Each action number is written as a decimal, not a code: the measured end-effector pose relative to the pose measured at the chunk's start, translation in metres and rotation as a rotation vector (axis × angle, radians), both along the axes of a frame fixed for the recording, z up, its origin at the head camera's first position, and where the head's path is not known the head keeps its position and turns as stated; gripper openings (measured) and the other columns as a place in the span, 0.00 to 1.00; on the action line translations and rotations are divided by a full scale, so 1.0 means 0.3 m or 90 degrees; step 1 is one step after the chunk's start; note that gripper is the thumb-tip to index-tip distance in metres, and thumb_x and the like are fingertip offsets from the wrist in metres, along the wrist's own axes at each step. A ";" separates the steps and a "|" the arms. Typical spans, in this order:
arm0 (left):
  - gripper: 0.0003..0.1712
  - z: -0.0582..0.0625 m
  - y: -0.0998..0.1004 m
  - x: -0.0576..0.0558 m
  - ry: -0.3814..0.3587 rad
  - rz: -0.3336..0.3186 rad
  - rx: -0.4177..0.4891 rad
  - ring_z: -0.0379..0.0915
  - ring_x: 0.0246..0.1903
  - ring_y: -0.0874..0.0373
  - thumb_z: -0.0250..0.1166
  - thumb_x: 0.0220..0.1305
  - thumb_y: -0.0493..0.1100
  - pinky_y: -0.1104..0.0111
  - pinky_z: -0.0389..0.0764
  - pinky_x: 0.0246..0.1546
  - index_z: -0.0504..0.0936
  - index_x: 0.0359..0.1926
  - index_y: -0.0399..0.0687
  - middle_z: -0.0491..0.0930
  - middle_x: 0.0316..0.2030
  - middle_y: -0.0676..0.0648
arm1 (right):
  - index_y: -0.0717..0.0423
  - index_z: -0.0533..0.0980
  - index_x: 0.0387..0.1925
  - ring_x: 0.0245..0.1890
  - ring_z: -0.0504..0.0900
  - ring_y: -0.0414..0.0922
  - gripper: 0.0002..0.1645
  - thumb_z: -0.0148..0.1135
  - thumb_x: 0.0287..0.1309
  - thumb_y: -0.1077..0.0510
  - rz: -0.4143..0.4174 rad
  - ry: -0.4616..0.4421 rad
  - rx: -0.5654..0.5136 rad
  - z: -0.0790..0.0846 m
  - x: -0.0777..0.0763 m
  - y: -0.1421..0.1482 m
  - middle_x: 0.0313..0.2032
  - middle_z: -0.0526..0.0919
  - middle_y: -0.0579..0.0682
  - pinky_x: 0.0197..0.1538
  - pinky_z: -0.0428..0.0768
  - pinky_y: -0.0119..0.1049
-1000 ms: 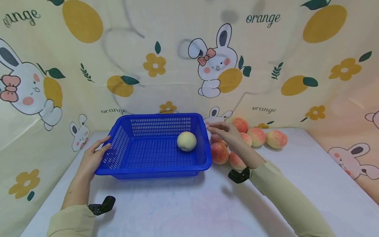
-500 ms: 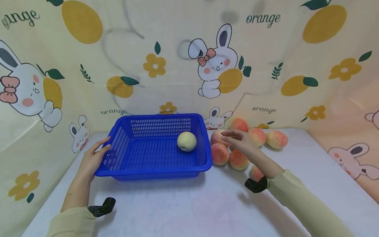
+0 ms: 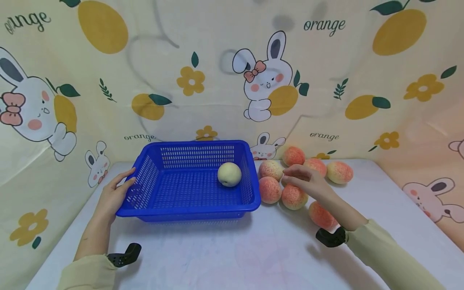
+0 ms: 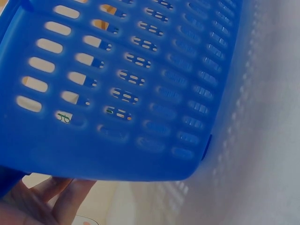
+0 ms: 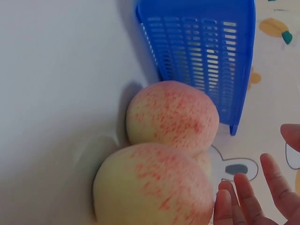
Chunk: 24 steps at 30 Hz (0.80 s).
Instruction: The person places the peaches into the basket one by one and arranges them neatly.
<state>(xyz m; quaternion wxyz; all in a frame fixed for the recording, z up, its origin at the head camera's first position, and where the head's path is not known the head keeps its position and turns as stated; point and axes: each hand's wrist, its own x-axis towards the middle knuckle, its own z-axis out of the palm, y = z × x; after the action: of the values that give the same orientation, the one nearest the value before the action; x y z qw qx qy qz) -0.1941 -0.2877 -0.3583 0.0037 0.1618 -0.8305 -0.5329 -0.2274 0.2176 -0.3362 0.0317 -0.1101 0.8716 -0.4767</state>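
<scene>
My left hand (image 3: pixel 112 197) grips the left rim of a blue plastic basket (image 3: pixel 188 211) that has slotted walls. In the left wrist view its fingers (image 4: pixel 70 201) show below the basket's outer wall (image 4: pixel 112 154). One pale peach (image 3: pixel 229 175) lies inside, toward the right end. Over a group of red-speckled peaches on the right hovers my right hand (image 3: pixel 311 183), fingers loosely extended and holding nothing. It partly covers peaches behind it. From the right wrist, two peaches, a nearer one (image 5: pixel 152 187) and a farther one (image 5: pixel 171 117), sit beside the basket wall.
Several peaches stand on the white table (image 3: pixel 217 253): one touches the basket's right side (image 3: pixel 270 190), another is at the far right (image 3: pixel 339 172), and one lies near my right wrist (image 3: pixel 322 214). A patterned cloth backdrop (image 3: pixel 217 88) rises behind the table.
My right hand has moved from beside the basket's right rim rightward and toward me, over the peaches, uncovering some of them. The left hand and the basket have stayed in place.
</scene>
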 end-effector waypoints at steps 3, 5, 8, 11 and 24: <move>0.34 -0.001 0.001 -0.001 0.000 -0.001 -0.001 0.55 0.65 0.30 0.46 0.71 0.62 0.40 0.61 0.63 0.55 0.73 0.59 0.45 0.74 0.36 | 0.55 0.76 0.52 0.50 0.79 0.42 0.22 0.61 0.62 0.46 0.013 -0.001 -0.033 -0.012 0.003 0.020 0.46 0.83 0.49 0.53 0.74 0.28; 0.34 -0.002 0.000 -0.001 -0.002 -0.001 -0.003 0.55 0.66 0.30 0.46 0.71 0.62 0.40 0.61 0.63 0.55 0.73 0.59 0.45 0.74 0.36 | 0.56 0.75 0.53 0.49 0.80 0.40 0.23 0.61 0.62 0.46 0.016 -0.006 -0.045 -0.019 0.003 0.032 0.46 0.83 0.48 0.52 0.74 0.26; 0.34 -0.005 -0.002 -0.001 -0.008 0.001 -0.004 0.55 0.65 0.29 0.45 0.70 0.63 0.39 0.61 0.62 0.55 0.73 0.60 0.45 0.74 0.35 | 0.58 0.74 0.55 0.49 0.79 0.35 0.27 0.61 0.62 0.45 0.006 -0.010 -0.038 -0.025 0.009 0.055 0.50 0.82 0.50 0.51 0.74 0.25; 0.34 -0.009 -0.002 -0.002 -0.006 0.005 0.000 0.56 0.65 0.30 0.45 0.70 0.63 0.40 0.62 0.62 0.55 0.73 0.62 0.45 0.74 0.35 | 0.59 0.73 0.58 0.49 0.77 0.28 0.29 0.60 0.62 0.44 -0.009 -0.010 -0.017 -0.027 0.020 0.077 0.55 0.79 0.55 0.51 0.73 0.24; 0.34 -0.004 -0.012 -0.007 -0.006 -0.004 0.012 0.50 0.68 0.29 0.46 0.71 0.61 0.37 0.57 0.63 0.55 0.73 0.60 0.43 0.75 0.37 | 0.58 0.73 0.58 0.46 0.76 0.24 0.29 0.61 0.62 0.45 -0.046 -0.008 0.028 -0.030 0.058 0.140 0.56 0.78 0.57 0.51 0.72 0.23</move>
<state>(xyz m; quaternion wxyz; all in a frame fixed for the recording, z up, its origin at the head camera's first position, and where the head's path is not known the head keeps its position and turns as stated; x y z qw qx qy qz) -0.1963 -0.2915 -0.3594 -0.0038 0.1615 -0.8259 -0.5402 -0.2099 0.2596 -0.3451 0.0221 -0.0747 0.8851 -0.4588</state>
